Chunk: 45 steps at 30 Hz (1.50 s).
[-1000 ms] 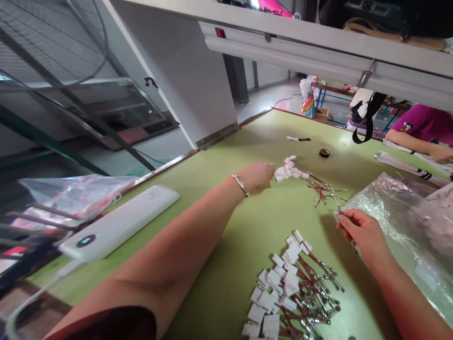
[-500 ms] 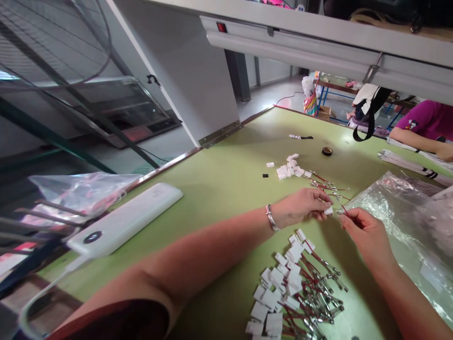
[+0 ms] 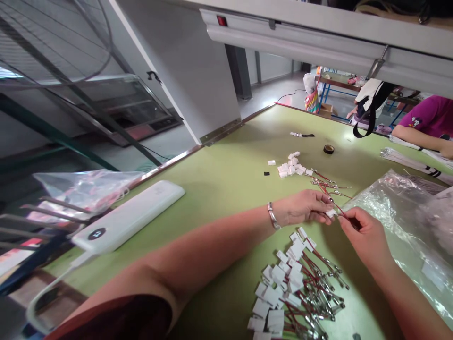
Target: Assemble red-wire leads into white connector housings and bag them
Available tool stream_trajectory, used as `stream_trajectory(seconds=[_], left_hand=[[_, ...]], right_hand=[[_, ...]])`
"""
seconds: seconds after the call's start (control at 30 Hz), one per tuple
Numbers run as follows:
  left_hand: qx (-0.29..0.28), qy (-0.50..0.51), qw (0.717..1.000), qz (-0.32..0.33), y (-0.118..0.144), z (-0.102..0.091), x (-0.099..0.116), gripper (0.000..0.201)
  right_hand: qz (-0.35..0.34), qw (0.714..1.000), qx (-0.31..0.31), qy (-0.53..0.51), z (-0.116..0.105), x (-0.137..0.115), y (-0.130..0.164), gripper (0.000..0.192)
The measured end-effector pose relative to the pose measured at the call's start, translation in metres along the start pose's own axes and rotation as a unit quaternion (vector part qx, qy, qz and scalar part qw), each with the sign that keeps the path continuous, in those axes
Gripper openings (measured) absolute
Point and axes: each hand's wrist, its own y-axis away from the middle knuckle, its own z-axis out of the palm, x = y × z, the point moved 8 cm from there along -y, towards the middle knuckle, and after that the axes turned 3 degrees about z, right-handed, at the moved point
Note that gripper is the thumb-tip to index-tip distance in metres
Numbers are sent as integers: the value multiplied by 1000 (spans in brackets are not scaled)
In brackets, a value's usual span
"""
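My left hand (image 3: 306,206) pinches a small white connector (image 3: 331,213) between thumb and fingers, a silver bracelet on its wrist. My right hand (image 3: 364,234) holds a thin red wire (image 3: 340,210) whose end meets the connector. Both hands hover over the green table (image 3: 226,184). Just below them lies a pile of finished red wires with white connectors (image 3: 293,288). Farther off sit a small heap of loose white connectors (image 3: 292,167) and a few loose red wires with metal ends (image 3: 329,185).
A white power bank (image 3: 129,217) lies at the left with its cable. Clear plastic bags (image 3: 403,212) lie at the right. A black tape roll (image 3: 328,149) sits farther back. Another person's arm in a magenta sleeve (image 3: 423,127) rests at the far right.
My left hand drew back from the far heap with a white connector and came to my right hand. The wire end and connector now touch.
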Motion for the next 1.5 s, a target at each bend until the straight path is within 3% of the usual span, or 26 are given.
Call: stream_trajectory(seconds=[0.2,0.33,0.5,0.67,0.93,1.3,1.4,1.5], left_hand=[[-29,-27,999,33,-3,0,-1,31],[-44,-66,994,81,-2,3,5,34],[-53,-76,993,67,-1,8,2,37],[-65,-23,996,63,-2,9,-1,41],[-31,-8,998,59,-4,0,0,32],[-62,-90,992,63,-2,9,-6,42],[-77,-117,988,63,0,8,-2,42],[-107,-200,973,29,2,4,1,28]], right_hand=[[-150,979,61,122,-6,-21,6,18],[-176,972,66,143,-3,-26,10,17],[-225,956,77,172,2,-32,17,16],[-193,976,13,95,1,-25,7,10],[-106,987,-53,113,1,-8,2,32],[-124,980,-43,151,17,-5,6,28],[-94,986,-75,113,19,-2,8,33],[-21,990,-130,39,19,12,5,38]])
